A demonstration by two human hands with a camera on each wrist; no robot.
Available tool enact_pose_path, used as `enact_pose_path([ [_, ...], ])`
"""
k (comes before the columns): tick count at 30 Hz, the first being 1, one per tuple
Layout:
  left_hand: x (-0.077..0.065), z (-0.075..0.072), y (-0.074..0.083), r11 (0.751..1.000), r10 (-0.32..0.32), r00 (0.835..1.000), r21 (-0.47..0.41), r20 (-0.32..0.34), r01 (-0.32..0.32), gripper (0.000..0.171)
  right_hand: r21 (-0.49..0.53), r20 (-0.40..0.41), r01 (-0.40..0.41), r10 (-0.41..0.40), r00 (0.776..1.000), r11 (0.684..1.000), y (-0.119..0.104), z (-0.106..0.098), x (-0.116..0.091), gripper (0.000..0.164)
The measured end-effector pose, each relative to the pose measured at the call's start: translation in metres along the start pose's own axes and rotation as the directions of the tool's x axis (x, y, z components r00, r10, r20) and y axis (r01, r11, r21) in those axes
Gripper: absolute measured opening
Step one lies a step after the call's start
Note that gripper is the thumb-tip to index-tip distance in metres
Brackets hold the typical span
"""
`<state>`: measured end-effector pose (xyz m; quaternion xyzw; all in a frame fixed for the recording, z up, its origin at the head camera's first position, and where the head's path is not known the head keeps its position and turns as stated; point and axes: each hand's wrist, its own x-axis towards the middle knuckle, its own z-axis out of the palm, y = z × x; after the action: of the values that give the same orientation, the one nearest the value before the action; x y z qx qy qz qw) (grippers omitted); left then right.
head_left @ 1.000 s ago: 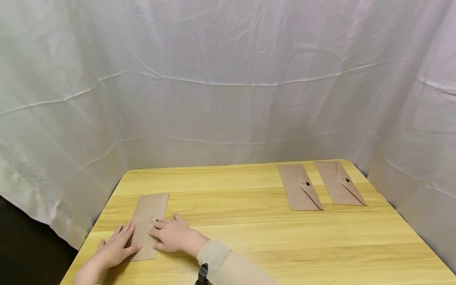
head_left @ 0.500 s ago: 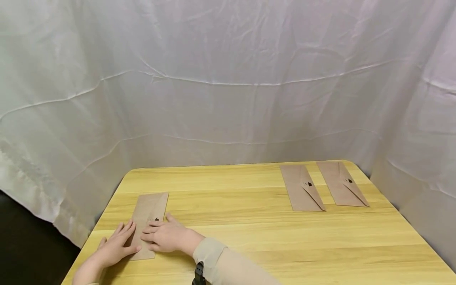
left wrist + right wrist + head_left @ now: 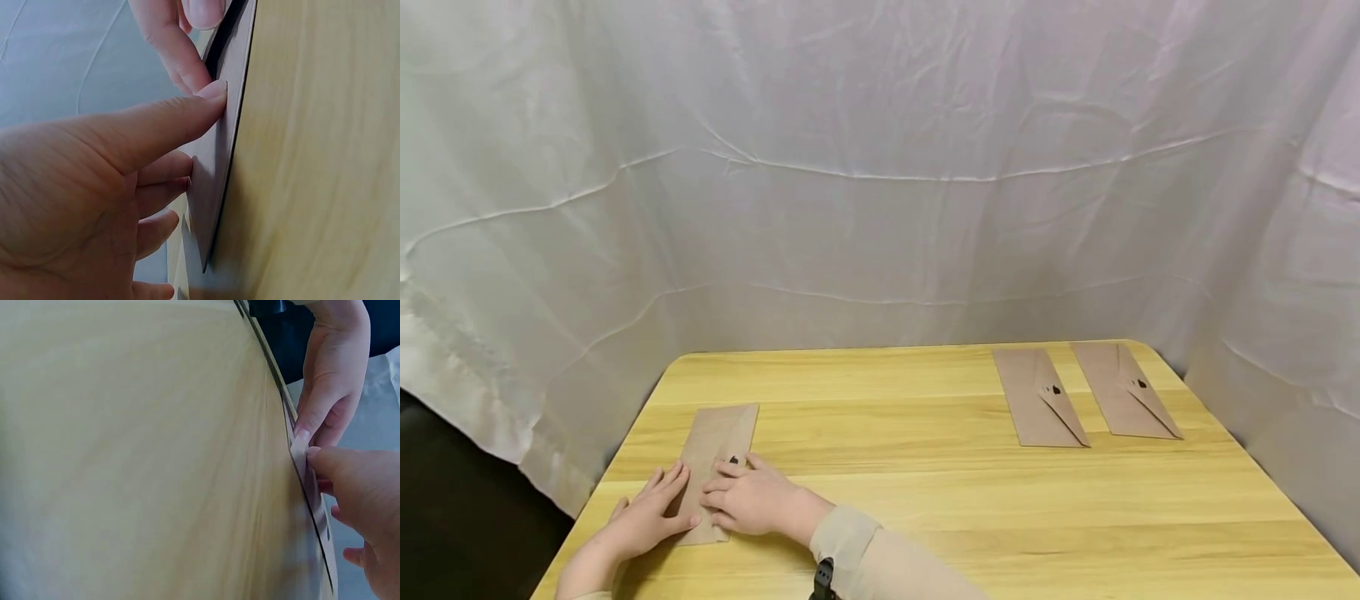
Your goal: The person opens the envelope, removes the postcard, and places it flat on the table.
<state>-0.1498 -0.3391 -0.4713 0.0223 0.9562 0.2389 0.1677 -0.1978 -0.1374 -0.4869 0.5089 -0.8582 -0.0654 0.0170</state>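
My left hand [image 3: 647, 518] rests, fingers extended, on a brown envelope [image 3: 713, 432]. My right hand [image 3: 758, 498], relaxed, touches it too. Two similar envelopes [image 3: 1036, 410] lie rightward on the desk [image 3: 1000, 525].

Part of the near envelope [image 3: 718, 429] is lost under my left grip [image 3: 643, 521] and right grip [image 3: 754, 500].
From my head, my right grip hides a stretch of its right-hand edge; the lettering by the dark marks on the middle envelope [image 3: 1026, 412] and far-right envelope [image 3: 1112, 400] is too small for me to read. The bottom edge cuts off my right sleeve [image 3: 887, 554], a black strap [image 3: 823, 575] and the table [image 3: 970, 517]. At my left wrist, the near envelope runs out of the top; at my right, the table's grain blurs and my right grip is cropped.
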Motion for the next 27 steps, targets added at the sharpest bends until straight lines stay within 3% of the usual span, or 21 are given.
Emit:
enact_pose_path([
  [15, 0.001, 0.000, 0.002, 1.000, 0.007, 1.000, -0.025, 0.003, -0.007, 0.096, -0.037, -0.079, -0.046, 0.043, 0.996, 0.998, -0.001, -0.009, -0.016, 0.042],
  [23, 0.001, -0.001, 0.001, 1.000, 0.017, 1.000, 0.001, -0.008, -0.017, 0.093, -0.114, -0.122, -0.141, 0.127, 0.984, 0.983, -0.009, -0.014, -0.032, 0.047],
  [27, 0.000, 0.000, 0.000, 1.000, 0.017, 1.000, 0.007, -0.007, -0.017, 0.094, -0.118, -0.102, -0.205, 0.194, 0.976, 0.972, -0.017, -0.020, -0.042, 0.047],
])
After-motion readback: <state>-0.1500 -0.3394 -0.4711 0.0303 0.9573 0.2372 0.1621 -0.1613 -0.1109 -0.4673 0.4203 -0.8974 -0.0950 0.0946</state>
